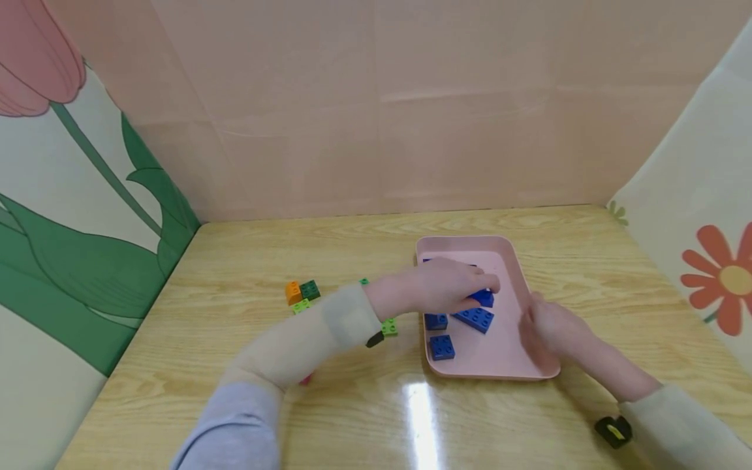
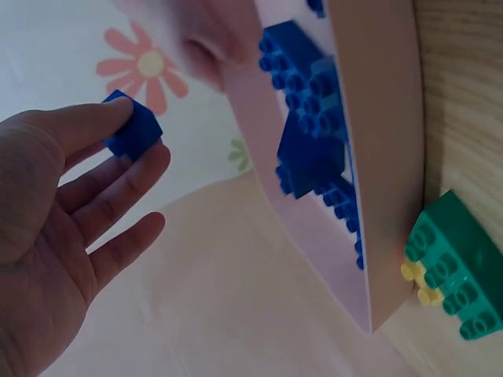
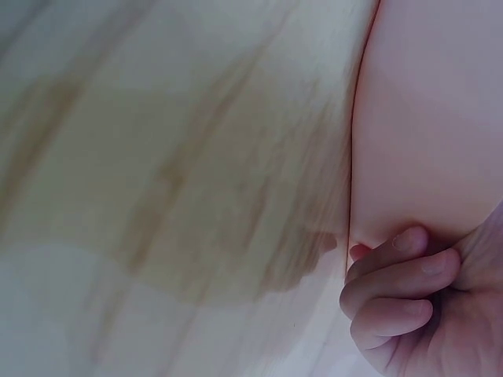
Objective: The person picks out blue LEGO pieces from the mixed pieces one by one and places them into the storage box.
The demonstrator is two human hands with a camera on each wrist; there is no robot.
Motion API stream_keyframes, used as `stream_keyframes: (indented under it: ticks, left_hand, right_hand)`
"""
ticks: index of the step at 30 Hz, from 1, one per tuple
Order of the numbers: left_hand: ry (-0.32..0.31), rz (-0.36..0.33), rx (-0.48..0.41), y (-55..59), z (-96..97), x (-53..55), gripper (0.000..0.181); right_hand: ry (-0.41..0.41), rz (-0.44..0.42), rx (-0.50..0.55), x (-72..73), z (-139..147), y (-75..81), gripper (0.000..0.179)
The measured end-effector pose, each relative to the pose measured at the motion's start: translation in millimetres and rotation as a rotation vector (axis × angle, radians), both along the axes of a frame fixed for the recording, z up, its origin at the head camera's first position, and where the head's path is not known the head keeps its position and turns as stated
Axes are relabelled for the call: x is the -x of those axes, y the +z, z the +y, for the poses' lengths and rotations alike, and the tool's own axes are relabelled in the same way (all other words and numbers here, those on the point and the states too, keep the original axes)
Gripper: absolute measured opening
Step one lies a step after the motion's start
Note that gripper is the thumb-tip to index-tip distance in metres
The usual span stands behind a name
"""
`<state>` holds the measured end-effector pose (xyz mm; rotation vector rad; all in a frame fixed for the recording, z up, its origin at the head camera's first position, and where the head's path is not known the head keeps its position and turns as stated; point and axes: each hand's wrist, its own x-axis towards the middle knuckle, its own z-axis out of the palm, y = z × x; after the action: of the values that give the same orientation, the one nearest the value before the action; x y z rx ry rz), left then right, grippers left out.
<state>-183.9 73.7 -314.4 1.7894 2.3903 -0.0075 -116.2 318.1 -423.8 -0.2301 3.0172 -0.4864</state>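
My left hand [image 1: 443, 286] is over the pink tray [image 1: 493, 376], pinching a small blue building brick [image 2: 134, 129] between thumb and fingers. In the left wrist view this brick is raised apart from the others. Several more blue bricks lie inside the tray, among them a long one [image 1: 474, 318] and a square one [image 1: 442, 347] near the front left corner. At the tray's right side, my right hand [image 1: 558, 326] grips the wall near the rim. Its curled fingers [image 3: 401, 275] show against the outside of the tray in the right wrist view.
Left of the tray, partly hidden by my left forearm, lie an orange brick [image 1: 293, 293], a dark green brick [image 1: 309, 290] and light green bricks [image 1: 389, 327]. A green brick [image 2: 460, 267] sits close outside the tray wall. Patterned cloth panels border the wooden table [image 1: 352, 418].
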Motion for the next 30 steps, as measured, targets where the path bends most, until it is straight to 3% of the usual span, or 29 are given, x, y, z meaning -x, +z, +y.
stream_keyframes:
  ticks: [3,7,11,14,18,26,30]
  left_hand:
    - [-0.028,-0.019,0.039,-9.3,4.4,-2.5,0.036]
    - [-0.018,-0.094,0.115,-21.8,12.1,-5.6,0.037]
    - [0.253,-0.384,0.147,-32.5,20.2,-9.9,0.029]
    - [0.336,-0.458,0.158,-39.3,25.3,-12.9,0.035]
    - [0.135,-0.26,0.261,-43.9,29.4,-15.0,0.038]
    - [-0.016,-0.093,0.32,-53.7,34.3,-16.8,0.034]
    - [-0.03,-0.059,0.326,-55.7,35.1,-17.6,0.035]
  right_hand:
    - [0.012,0.03,-0.01,-0.3,0,-0.9,0.013]
    - [0.021,0.044,-0.023,0.1,1,-1.9,0.013]
    - [0.022,0.027,-0.029,0.7,2,-1.8,0.014]
    - [0.022,0.016,-0.033,0.6,3,-1.6,0.014]
    - [0.014,0.02,-0.029,0.1,3,-2.1,0.013]
    - [0.015,0.018,-0.013,0.2,3,-2.0,0.014]
    - [0.012,0.003,-0.012,0.0,2,-1.4,0.015]
